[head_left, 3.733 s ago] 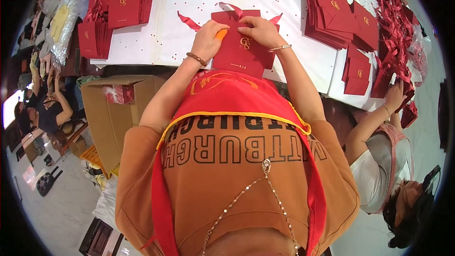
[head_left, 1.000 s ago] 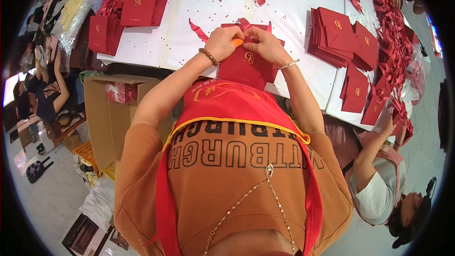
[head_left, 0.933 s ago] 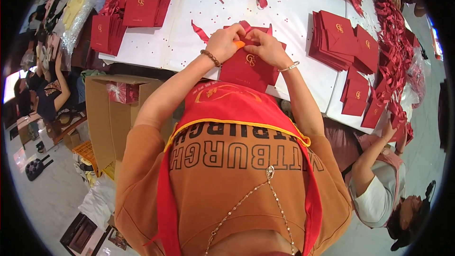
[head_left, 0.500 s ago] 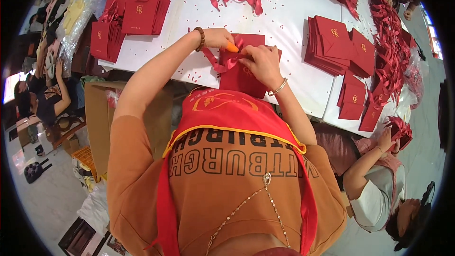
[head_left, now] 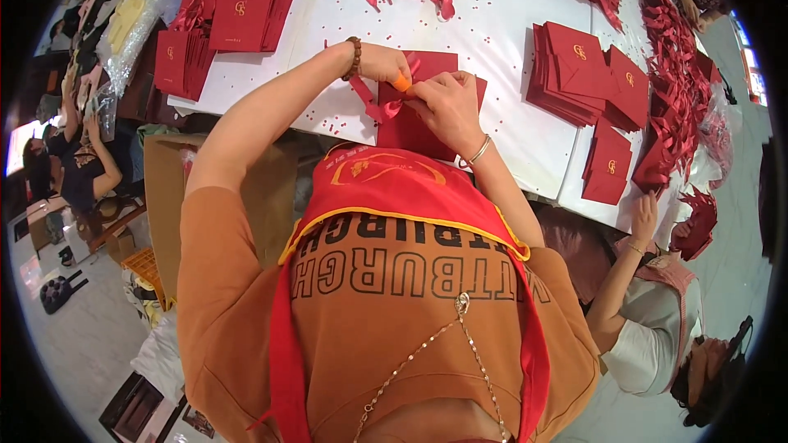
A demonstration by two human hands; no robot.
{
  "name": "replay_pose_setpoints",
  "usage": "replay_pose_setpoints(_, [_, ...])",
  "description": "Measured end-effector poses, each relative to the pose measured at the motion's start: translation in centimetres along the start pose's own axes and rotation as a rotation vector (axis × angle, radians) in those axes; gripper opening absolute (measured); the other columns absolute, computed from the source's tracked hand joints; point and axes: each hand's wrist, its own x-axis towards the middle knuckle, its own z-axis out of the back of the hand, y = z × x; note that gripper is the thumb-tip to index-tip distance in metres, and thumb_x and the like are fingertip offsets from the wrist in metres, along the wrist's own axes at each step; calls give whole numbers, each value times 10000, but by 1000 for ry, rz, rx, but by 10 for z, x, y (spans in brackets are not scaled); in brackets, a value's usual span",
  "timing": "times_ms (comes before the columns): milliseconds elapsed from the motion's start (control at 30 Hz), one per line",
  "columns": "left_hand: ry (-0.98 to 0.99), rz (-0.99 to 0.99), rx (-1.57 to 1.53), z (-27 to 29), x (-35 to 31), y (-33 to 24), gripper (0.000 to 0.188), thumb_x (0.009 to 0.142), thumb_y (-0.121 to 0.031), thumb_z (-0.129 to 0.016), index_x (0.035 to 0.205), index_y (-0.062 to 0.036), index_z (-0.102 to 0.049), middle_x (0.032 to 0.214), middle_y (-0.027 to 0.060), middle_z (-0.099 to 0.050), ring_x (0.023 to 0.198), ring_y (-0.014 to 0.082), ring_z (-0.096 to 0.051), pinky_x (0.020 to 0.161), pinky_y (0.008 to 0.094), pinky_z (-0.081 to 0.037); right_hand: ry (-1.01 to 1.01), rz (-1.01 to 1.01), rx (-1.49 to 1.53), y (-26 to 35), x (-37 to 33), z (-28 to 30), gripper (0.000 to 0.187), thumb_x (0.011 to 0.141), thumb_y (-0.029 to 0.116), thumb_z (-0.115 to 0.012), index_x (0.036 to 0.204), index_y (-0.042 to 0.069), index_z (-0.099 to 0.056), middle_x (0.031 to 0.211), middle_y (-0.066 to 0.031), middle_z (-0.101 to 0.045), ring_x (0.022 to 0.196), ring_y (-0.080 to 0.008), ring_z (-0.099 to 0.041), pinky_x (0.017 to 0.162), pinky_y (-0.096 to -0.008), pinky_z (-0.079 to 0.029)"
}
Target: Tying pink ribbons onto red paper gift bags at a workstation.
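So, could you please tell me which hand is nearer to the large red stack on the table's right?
Right: the right hand is over the red bag, left of the large red stack; the left hand is farther left, by the bag's upper left.

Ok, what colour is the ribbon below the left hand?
The ribbon is red with a satin sheen, best seen in the head view.

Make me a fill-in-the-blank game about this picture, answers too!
1. The bare left hand and bare right hand are over a flat, rectangular paper bag coloured ____.
2. A brown, round-beaded bracelet circles the person's ____ wrist.
3. A thin, shiny metal bangle circles the person's ____ wrist.
4. The small finger cover on the left hand is coloured ____.
Missing words: red; left; right; orange.
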Motion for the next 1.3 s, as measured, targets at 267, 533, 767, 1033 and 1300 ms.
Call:
replay_pose_setpoints(267, [-430,-116,-80,-15,17,25,251,774,-232,-538,750,-2,-634,745,93,-589,714,153,-537,655,281,-415,66,-71,138,1,0,1,128,710,195,-662,811,143,-603,672,3,-593,705,-153,-549,708,-339,-338])
replay_pose_setpoints(533, [-1350,260,143,-25,-31,85,219,807,-194,-501,947,-38,-563,898,197,-604,867,361,-569,734,419,-447,153,-292,151,-23,7,-11,187,742,249,-643,864,113,-604,735,-52,-647,671,-211,-614,581,-356,-413])
replay_pose_setpoints(767, [-1098,744,252,-53,-30,104,329,846,-348,-489,906,-36,-577,818,195,-621,791,361,-601,681,447,-458,248,-404,294,-28,15,-21,244,744,278,-647,908,99,-618,775,-72,-653,698,-234,-620,624,-352,-467])
replay_pose_setpoints(1033, [-1083,-148,-589,-31,-48,77,181,768,-137,-653,685,-12,-551,638,34,-587,589,81,-558,523,221,-435,318,-295,304,-17,33,-35,255,713,256,-678,913,102,-643,837,-69,-626,784,-225,-578,679,-345,-427])
replay_pose_setpoints(1300, [-884,-16,-108,-38,-19,39,172,685,-163,-622,666,-14,-537,591,99,-567,543,213,-541,517,324,-416,188,-100,-58,-4,14,2,232,658,246,-705,864,160,-643,900,-17,-516,903,-213,-464,738,-373,-331])
